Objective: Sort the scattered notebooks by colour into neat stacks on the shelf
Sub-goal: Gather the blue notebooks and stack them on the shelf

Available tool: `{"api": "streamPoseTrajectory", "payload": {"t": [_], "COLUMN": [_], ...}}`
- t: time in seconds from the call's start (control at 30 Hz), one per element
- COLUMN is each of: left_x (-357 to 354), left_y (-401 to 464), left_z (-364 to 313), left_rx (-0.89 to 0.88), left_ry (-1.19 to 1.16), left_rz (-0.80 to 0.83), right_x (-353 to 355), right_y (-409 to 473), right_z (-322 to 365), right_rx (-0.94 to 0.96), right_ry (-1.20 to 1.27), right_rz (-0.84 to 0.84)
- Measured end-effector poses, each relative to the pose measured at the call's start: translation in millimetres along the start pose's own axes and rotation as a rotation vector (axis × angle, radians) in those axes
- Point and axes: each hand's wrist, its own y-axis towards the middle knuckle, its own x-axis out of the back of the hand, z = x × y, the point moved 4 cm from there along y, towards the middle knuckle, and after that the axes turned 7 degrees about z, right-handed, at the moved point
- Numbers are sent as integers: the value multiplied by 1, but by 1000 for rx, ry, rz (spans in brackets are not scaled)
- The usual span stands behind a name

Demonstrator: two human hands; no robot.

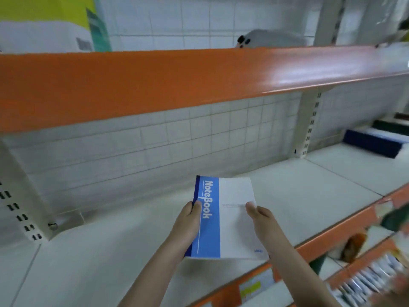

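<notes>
A blue and white notebook (223, 216) with "NoteBook" printed on its blue band is held over the pale shelf board (110, 251). My left hand (188, 224) grips its blue spine edge, thumb on the cover. My right hand (261, 220) grips its white right edge, thumb on top. Whether the notebook touches the shelf cannot be told. Far right on the same shelf lies a dark blue stack of notebooks (374, 145), with a dark green stack (391, 127) behind it.
An orange shelf front (155, 85) hangs overhead, with a grey object (272, 38) and yellow and white packages (44, 25) on top. Slotted uprights stand at left (20, 209) and right (309, 122). Lower shelves at the bottom right hold blurred goods (365, 282).
</notes>
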Motion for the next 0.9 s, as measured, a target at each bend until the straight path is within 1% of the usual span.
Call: {"api": "streamPoseTrajectory", "payload": {"t": [0.13,0.37,0.5,0.63,0.73,0.8,0.9], "left_x": [-77,-214,-308,-397,-449,-473,-501], "left_y": [19,36,34,19,6,0,-5], "left_z": [-18,-49,-64,-69,-71,-74,-78], "left_rx": [15,-27,-57,-85,-70,-68,-56], "left_ry": [0,55,76,60,85,100,59], "left_rz": [145,358,507,652,751,779,811], "right_x": [78,202,282,349,391,413,436], "right_y": [-7,-26,-48,-78,-98,-109,-116], "right_z": [-14,-54,-83,-111,-127,-133,-142], "right_rx": [-59,-116,-138,-187,-174,-172,-167], "right_ry": [-8,102,177,220,213,210,222], "right_rz": [-169,-408,-565,-642,-694,-730,-763]}}
